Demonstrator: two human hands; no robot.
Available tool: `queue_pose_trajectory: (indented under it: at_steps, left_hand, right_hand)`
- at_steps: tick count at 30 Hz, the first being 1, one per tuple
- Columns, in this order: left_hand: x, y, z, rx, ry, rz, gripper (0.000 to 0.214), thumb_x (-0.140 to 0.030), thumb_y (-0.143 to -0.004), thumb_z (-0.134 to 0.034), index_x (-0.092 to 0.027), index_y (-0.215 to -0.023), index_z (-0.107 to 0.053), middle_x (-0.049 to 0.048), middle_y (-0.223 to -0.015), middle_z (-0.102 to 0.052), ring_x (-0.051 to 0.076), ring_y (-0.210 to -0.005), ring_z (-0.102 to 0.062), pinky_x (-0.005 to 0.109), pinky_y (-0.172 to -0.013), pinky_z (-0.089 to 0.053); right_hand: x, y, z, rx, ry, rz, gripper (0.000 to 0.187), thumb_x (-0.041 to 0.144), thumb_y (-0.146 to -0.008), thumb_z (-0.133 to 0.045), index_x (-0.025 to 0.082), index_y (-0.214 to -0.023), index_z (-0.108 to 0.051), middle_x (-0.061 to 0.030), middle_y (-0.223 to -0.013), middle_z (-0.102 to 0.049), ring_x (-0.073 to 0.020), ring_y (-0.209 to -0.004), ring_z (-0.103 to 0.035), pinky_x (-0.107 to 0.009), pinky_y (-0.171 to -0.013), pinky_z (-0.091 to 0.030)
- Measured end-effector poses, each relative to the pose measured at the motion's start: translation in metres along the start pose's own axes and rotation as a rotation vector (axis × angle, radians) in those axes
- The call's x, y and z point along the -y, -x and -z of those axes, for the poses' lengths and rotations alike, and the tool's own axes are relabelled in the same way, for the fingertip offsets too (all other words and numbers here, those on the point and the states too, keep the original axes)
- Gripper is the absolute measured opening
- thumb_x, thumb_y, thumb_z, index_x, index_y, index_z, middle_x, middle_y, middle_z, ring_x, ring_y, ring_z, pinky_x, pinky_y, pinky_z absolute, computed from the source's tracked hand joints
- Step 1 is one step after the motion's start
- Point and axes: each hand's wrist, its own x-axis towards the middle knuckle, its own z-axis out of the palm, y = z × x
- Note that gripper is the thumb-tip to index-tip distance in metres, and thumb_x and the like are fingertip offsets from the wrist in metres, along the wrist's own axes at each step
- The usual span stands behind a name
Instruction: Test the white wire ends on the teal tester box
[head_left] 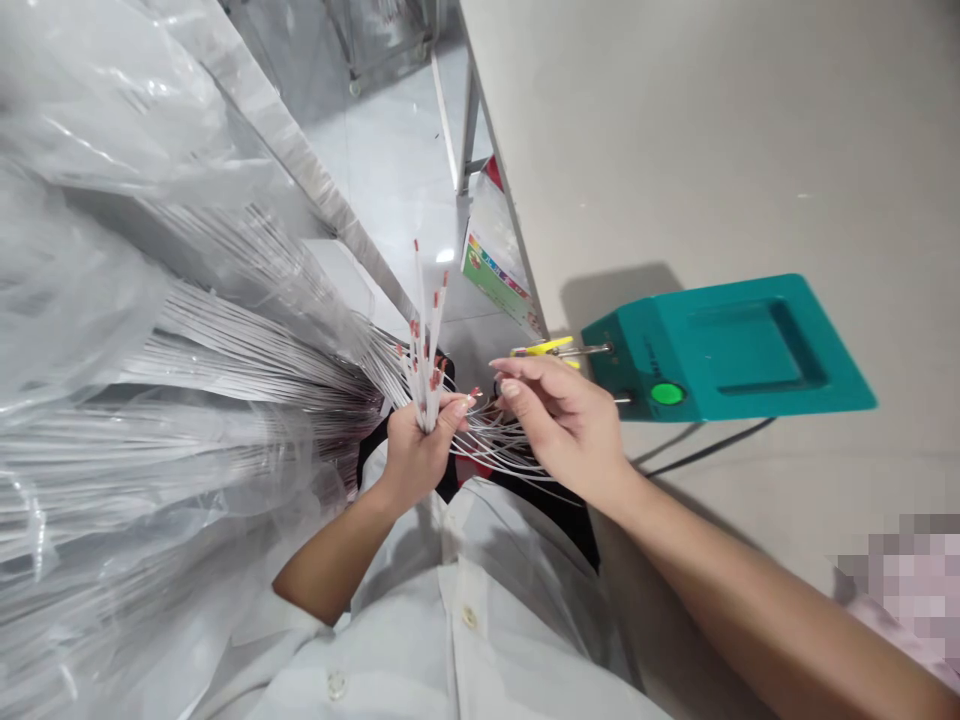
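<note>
My left hand (416, 448) is closed round a bundle of thin white wires with red tips (426, 350), which stand up out of the fist. My right hand (559, 420) is beside it, fingers curled and pinched on several loose thin wires (501, 452) that run across between the two hands. Both hands hover over my lap, just off the table's edge. A teal machine (731, 345) with a round green button (667, 393) sits on the table close to my right hand, and a yellow clip (541, 347) sticks out of its left side.
Large clear plastic bags full of white wires (187, 370) fill the left side. The beige table (712, 150) spreads to the right, with a black cable (705, 448) leading from the machine. A colourful packet (499, 280) hangs under the table edge. Grey floor lies beyond.
</note>
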Motion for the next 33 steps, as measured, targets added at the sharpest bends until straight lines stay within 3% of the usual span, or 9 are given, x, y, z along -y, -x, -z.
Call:
queue_pose_trajectory:
  at_steps: [2,5,7,10,15,20,25,30,33]
  left_hand:
    - [0.001,0.000,0.001,0.026,-0.041,-0.015,0.024,-0.036,-0.078,-0.057,-0.015,-0.071,-0.067,0.0003,-0.059,-0.059,0.011,-0.056,-0.051,0.023,-0.057,-0.041]
    - [0.003,-0.002,0.004,0.109,-0.091,-0.065,0.023,-0.036,-0.076,-0.060,-0.015,-0.067,-0.067,0.0009,-0.063,-0.061,0.013,-0.060,-0.053,0.024,-0.059,-0.042]
    - [0.003,-0.003,0.008,0.179,-0.085,-0.094,0.023,-0.036,-0.075,-0.060,-0.015,-0.066,-0.067,0.0011,-0.063,-0.062,0.013,-0.061,-0.054,0.025,-0.062,-0.043]
    - [0.001,-0.005,0.015,0.288,-0.026,-0.091,0.024,-0.037,-0.076,-0.059,-0.016,-0.067,-0.068,0.0016,-0.061,-0.061,0.013,-0.060,-0.053,0.025,-0.062,-0.043]
    - [0.003,-0.005,0.015,0.345,0.255,0.041,0.025,-0.038,-0.077,-0.061,-0.016,-0.065,-0.064,-0.0010,-0.054,-0.054,0.006,-0.045,-0.039,0.021,-0.046,-0.032]
    - [0.007,-0.004,0.004,0.294,0.474,0.174,0.028,-0.041,-0.072,-0.065,-0.015,-0.066,-0.060,-0.0026,-0.053,-0.050,0.003,-0.039,-0.029,0.021,-0.038,-0.019]
    - [0.009,-0.005,-0.002,0.244,0.530,0.245,0.033,-0.046,-0.065,-0.069,-0.014,-0.065,-0.060,-0.0019,-0.053,-0.054,0.002,-0.036,-0.030,0.020,-0.036,-0.019]
    - [0.015,-0.003,-0.002,0.218,0.485,0.219,0.027,-0.039,-0.066,-0.071,-0.015,-0.075,-0.067,0.0007,-0.058,-0.062,0.003,-0.039,-0.039,0.019,-0.036,-0.024]
    - [0.014,-0.002,-0.002,0.192,0.457,0.202,0.022,-0.035,-0.067,-0.071,-0.014,-0.070,-0.066,0.0016,-0.060,-0.063,0.004,-0.039,-0.042,0.019,-0.037,-0.028]
  right_hand:
    - [0.001,-0.003,0.004,0.033,0.003,0.083,0.020,0.024,-0.081,-0.058,0.023,-0.100,-0.063,-0.0067,-0.093,-0.064,-0.0169,-0.081,-0.061,-0.032,-0.073,-0.050]
    - [0.000,-0.009,0.011,0.227,0.012,0.177,0.012,0.025,-0.079,-0.060,0.024,-0.089,-0.067,-0.0058,-0.090,-0.065,-0.0161,-0.080,-0.061,-0.031,-0.072,-0.050]
    - [-0.001,-0.013,0.014,0.341,-0.013,0.190,0.010,0.024,-0.081,-0.058,0.024,-0.083,-0.068,-0.0039,-0.082,-0.065,-0.0137,-0.075,-0.061,-0.028,-0.067,-0.050]
    - [-0.003,-0.015,0.016,0.414,-0.101,0.161,0.009,0.022,-0.082,-0.057,0.022,-0.080,-0.067,-0.0027,-0.077,-0.064,-0.0113,-0.069,-0.060,-0.025,-0.063,-0.049]
    - [0.004,-0.008,0.004,0.311,-0.428,-0.090,0.011,0.030,-0.078,-0.063,0.020,-0.075,-0.066,-0.0036,-0.078,-0.061,-0.0112,-0.066,-0.058,-0.024,-0.058,-0.049]
    - [0.006,0.003,-0.008,0.221,-0.621,-0.365,0.018,0.037,-0.074,-0.066,0.019,-0.074,-0.067,-0.0023,-0.081,-0.058,-0.0077,-0.056,-0.053,-0.022,-0.047,-0.046]
    - [-0.001,0.005,-0.010,0.258,-0.760,-0.483,0.017,0.036,-0.072,-0.068,0.020,-0.076,-0.068,-0.0017,-0.083,-0.058,-0.0085,-0.059,-0.055,-0.021,-0.047,-0.044]
    - [-0.001,0.004,-0.010,0.227,-0.810,-0.546,0.013,0.033,-0.072,-0.069,0.020,-0.073,-0.068,0.0004,-0.073,-0.060,-0.0066,-0.055,-0.052,-0.020,-0.047,-0.041]
    - [0.001,0.004,-0.012,0.203,-0.801,-0.583,0.016,0.034,-0.070,-0.070,0.019,-0.073,-0.068,0.0008,-0.068,-0.060,-0.0070,-0.055,-0.051,-0.020,-0.047,-0.040]
